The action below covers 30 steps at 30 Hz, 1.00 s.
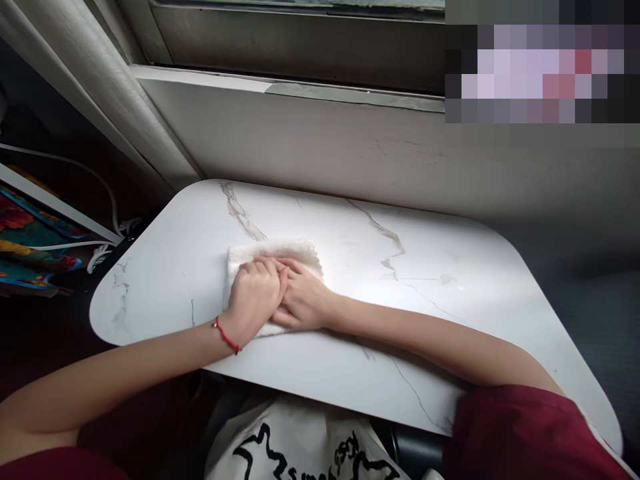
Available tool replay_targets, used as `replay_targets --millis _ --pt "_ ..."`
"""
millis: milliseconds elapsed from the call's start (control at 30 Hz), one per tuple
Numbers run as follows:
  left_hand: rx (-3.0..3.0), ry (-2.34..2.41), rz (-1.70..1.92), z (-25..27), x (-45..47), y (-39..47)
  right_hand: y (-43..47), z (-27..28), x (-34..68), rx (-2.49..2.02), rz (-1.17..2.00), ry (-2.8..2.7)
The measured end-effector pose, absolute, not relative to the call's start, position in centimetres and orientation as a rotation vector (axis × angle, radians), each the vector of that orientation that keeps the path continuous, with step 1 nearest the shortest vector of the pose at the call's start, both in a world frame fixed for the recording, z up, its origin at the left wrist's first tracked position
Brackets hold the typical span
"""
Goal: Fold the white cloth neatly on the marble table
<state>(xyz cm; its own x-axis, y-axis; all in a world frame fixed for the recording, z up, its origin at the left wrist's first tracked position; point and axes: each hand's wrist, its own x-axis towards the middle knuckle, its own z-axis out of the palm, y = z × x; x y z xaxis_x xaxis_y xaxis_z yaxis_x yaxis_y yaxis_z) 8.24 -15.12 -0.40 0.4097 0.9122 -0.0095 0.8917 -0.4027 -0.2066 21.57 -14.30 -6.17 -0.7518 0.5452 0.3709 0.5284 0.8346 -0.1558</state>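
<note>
A folded white cloth (295, 250) with a scalloped edge lies on the white marble-patterned table (340, 373), left of its middle. My left hand (255, 290) rests on it with curled fingers, and a red cord bracelet (226, 335) circles that wrist. Pressed close against it on the same cloth is my right hand (306, 297), its fingers bent. The two hands meet and overlap at the thumbs and fingers, so some fingertips are hidden.
A pale wall and a window sill (200, 77) border the table's far side. On the left hang a light curtain (100, 80) and white cables (103, 257) beside a colourful fabric (30, 233). White fabric with black lettering (300, 440) lies below the near edge.
</note>
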Motion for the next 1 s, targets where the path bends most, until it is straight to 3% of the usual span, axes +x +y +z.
replay_targets --millis 167,433,1000 --pt "-2.548 -1.560 0.085 -0.4 12.1 -9.0 -9.0 -6.2 25.0 -0.977 -0.028 -2.585" --pt "-2.609 -1.440 -0.446 -3.2 15.4 -0.1 -3.5 -6.6 29.9 -1.230 -0.067 -2.442" --pt "-2.727 -1.296 -0.528 -3.0 14.6 0.3 -4.7 -6.6 28.4 -1.361 -0.117 -2.353"
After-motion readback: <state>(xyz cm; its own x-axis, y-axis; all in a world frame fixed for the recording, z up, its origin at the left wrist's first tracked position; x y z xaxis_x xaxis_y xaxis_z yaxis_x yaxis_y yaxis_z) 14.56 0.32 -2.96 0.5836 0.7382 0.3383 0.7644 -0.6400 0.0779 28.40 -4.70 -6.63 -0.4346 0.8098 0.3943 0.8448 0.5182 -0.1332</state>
